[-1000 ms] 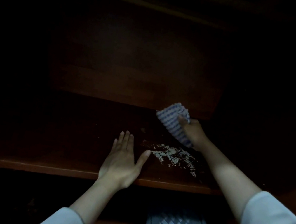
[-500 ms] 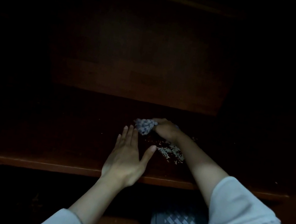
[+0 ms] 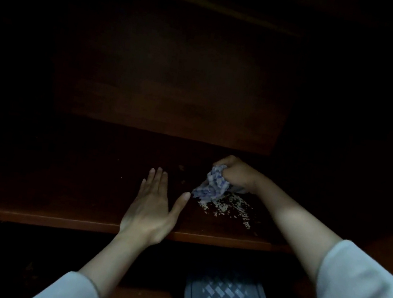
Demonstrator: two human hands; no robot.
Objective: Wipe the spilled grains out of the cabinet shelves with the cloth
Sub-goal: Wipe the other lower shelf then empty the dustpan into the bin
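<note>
Blue-checked cloth (image 3: pixel 212 186), bunched in the curled fingers of the right hand (image 3: pixel 236 173), touches the grains (image 3: pixel 226 206) near the front edge of the shelf (image 3: pixel 50 219). Beside them the left hand (image 3: pixel 152 209) lies flat, fingers together, thumb splayed. A hard sweep could scatter grains past that palm.

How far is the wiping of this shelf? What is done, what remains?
Done: nothing clearly; the shelf is too dark to judge. In hand: the right hand grips the bunched cloth at the edge of the grains; the left hand lies flat beside. Left: all these grains lie unswept.
</note>
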